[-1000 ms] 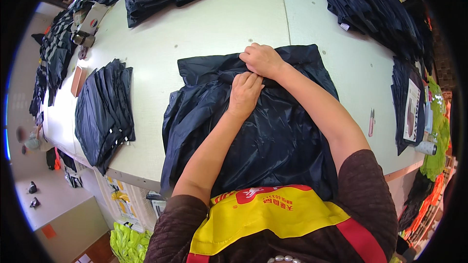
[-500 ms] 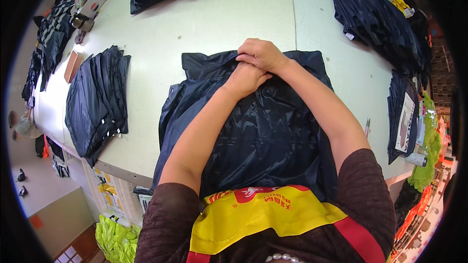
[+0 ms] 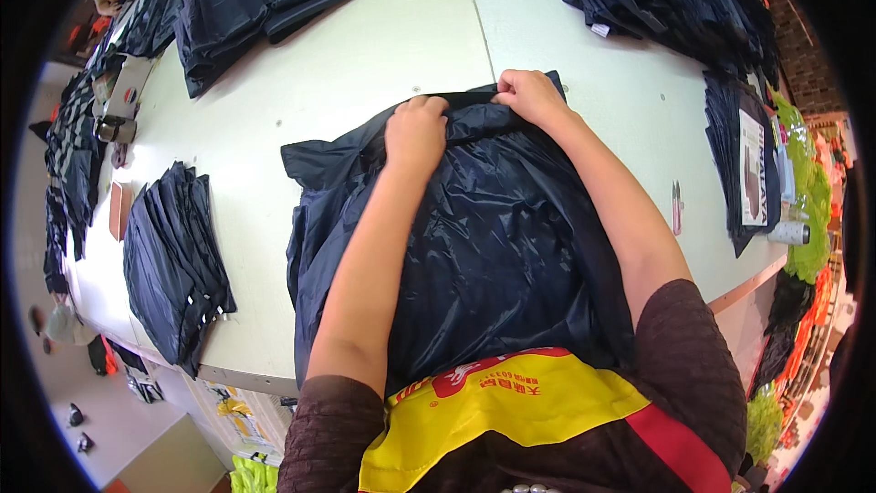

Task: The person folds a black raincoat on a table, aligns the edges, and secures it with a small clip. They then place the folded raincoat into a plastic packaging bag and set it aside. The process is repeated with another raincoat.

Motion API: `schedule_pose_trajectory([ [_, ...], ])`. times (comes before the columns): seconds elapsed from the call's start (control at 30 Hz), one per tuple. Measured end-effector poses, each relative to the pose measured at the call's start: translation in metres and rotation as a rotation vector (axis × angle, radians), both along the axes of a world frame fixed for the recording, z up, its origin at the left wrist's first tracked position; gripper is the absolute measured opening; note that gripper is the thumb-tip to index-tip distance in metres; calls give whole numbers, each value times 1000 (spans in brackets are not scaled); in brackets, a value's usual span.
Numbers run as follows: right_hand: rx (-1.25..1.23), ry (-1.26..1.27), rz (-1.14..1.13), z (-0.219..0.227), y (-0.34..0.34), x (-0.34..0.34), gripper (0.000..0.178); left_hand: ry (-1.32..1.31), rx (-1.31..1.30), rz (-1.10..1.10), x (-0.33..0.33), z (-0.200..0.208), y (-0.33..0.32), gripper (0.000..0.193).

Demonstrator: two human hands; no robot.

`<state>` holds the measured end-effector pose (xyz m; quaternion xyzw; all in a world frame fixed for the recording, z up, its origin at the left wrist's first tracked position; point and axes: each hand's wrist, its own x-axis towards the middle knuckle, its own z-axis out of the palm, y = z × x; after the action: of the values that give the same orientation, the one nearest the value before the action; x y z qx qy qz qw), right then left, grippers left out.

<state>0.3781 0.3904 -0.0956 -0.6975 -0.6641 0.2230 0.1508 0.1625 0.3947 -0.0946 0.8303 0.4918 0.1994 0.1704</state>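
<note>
A shiny dark navy garment lies spread on the pale table in front of me, its near end running up against my yellow apron. My left hand has its fingers curled over the garment's far edge, left of the middle. Farther right along that same edge, my right hand pinches the cloth between thumb and fingers. A narrow strip of the edge stretches between the two hands. Which kind of garment it is, I cannot tell.
Stacks of folded dark pieces lie at the left, far left, far right and right. Thread snips rest on the table right of my arm. A grey spool sits by the right edge.
My hands were together, overlapping at the garment's far edge; now they are apart, the left moved left and the right slightly right. The view has turned a little.
</note>
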Motion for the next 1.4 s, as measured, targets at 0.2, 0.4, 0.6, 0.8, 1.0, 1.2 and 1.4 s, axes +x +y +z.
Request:
schedule_pose_trajectory([
  [0.2, 50, 48, -88, -22, -2, 5, 17, -183, 465, -350, 41, -25, -33, 29],
  [0.4, 91, -279, 287, 18, 0, 9, 11, -41, 354, -248, 46, -30, -24, 29],
  [0.6, 65, -441, 404, 44, 14, 3, 11, 34, 84, -93, 72, -16, -8, 34],
  [0.8, -32, 163, 275, 29, 8, 43, 28, 64, 319, -192, 64, -28, -17, 40],
  [1.0, 299, -98, 309, 14, -28, 59, 30, -131, 196, -199, 62, -33, -14, 31],
  [1.2, 357, -77, 321, 5, -26, 53, 11, -296, 454, -119, 73, -19, -29, 22],
  [1.4, 424, -50, 310, 4, -35, 50, 10, -291, 373, -116, 95, -22, -24, 14],
])
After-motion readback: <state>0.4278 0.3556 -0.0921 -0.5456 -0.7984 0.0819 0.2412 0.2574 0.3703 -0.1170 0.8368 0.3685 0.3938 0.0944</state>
